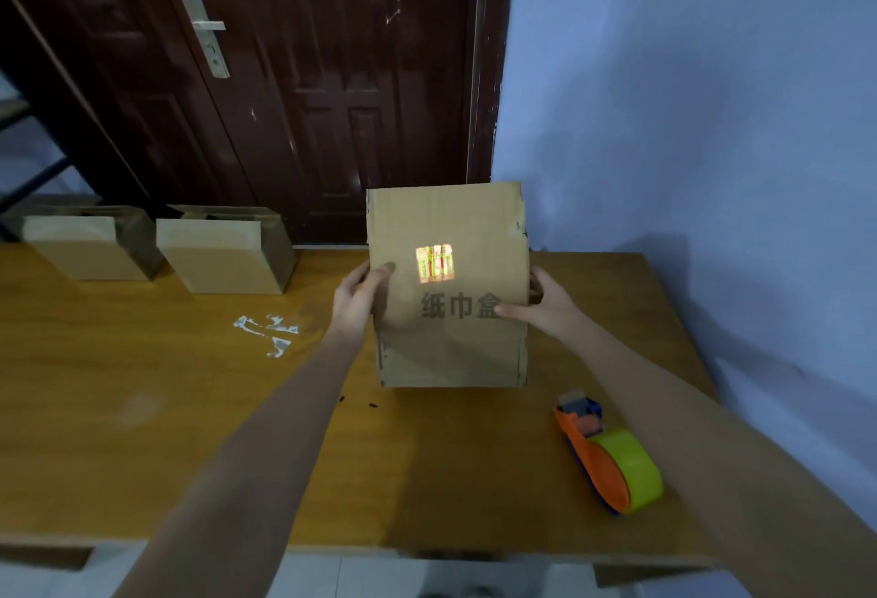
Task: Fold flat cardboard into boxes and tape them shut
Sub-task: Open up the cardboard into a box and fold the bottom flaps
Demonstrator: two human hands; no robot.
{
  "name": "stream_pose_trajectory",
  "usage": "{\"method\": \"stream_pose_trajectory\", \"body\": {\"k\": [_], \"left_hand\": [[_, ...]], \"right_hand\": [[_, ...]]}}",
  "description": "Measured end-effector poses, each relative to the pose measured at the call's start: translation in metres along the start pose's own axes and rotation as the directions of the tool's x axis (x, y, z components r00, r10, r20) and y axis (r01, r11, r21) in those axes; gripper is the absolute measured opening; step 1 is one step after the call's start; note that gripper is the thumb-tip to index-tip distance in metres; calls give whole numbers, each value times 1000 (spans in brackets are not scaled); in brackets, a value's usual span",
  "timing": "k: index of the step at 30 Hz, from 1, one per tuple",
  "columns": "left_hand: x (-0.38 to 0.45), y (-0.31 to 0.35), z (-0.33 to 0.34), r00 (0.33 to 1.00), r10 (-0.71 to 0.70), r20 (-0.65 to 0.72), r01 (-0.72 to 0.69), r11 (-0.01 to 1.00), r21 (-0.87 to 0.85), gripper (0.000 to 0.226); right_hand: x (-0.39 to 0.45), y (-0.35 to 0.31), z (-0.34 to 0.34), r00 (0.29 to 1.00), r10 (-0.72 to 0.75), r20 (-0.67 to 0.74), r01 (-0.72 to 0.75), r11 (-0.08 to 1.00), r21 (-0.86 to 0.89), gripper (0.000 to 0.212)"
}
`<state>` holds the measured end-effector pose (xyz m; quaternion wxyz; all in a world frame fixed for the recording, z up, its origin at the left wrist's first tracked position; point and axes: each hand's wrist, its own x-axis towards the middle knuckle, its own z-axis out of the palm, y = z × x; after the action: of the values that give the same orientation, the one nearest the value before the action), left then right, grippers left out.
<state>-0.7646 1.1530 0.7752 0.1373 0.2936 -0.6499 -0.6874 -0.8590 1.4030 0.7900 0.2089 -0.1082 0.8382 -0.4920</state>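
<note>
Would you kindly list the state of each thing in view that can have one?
Flat cardboard: unfolded, held upright over the table by both hands.
Left hand: gripping the cardboard's left edge.
Right hand: gripping its right edge.
Left box: folded, top flaps open.
Right box: folded, top flaps open.
Tape dispenser: lying on the table, untouched.
Door: closed.

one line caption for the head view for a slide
Both hands, left and right, hold a flat brown cardboard piece upright above the wooden table.
</note>
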Motion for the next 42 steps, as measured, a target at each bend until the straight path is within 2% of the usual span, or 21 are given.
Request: {"method": "stream_pose_trajectory", "body": {"k": [3,5,7,9,11,13,19,23,26,28,30,32,33,39,42], "left_hand": [[1,-3,-5,1000,-10,0,10,989,-144,38],[-1,-5,-7,1000,-21,-5,19,982,-189,39],[-4,-7,-8,1000,-24,-14,20,978,-209,41],[-7,-9,-12,999,-27,-25,21,978,-210,44],[-11,-11,-15,1000,-21,-17,17,981,-195,43],[-18,-15,-18,1000,-14,6,15,984,-177,38],[-38,-36,-27,998,3,63,3,996,-93,26],[-41,-34,-33,996,-4,87,9,999,-53,26],[-37,-22,-36,995,-22,96,30,997,-77,30],[-31,-12,-37,995,-34,96,45,993,-107,34],[-25,-4,-39,990,-45,136,58,994,-96,53],[-21,2,-41,978,-77,195,88,995,-47,85],[-20,5,-41,971,-87,221,93,995,-19,90],[-19,17,-30,966,-109,234,100,994,47,57],[-20,19,-29,970,-112,214,101,993,62,50]], "right_hand": [[-4,4,2,998,-47,-29,48,998,29,94],[-8,10,6,998,-54,-40,56,996,65,86],[-12,16,9,998,-46,-34,52,984,173,76],[-15,21,11,999,23,-23,-12,906,422,70],[-19,24,11,991,135,-23,-87,750,656,58],[-23,31,11,980,196,-45,-103,681,725,39],[-28,44,13,968,247,-43,-172,781,600,31],[-25,45,10,970,241,-31,-198,859,472,35],[-27,42,1,983,185,-2,-163,871,464,46],[-27,37,-6,989,147,15,-137,880,454,61],[-27,30,-12,990,134,34,-136,894,426,75],[-25,25,-15,990,124,60,-138,903,407,79],[-25,22,-16,990,121,73,-140,906,400,78],[-24,12,-17,986,135,98,-161,921,354,74],[-22,12,-17,985,144,96,-168,926,337,72]]}}
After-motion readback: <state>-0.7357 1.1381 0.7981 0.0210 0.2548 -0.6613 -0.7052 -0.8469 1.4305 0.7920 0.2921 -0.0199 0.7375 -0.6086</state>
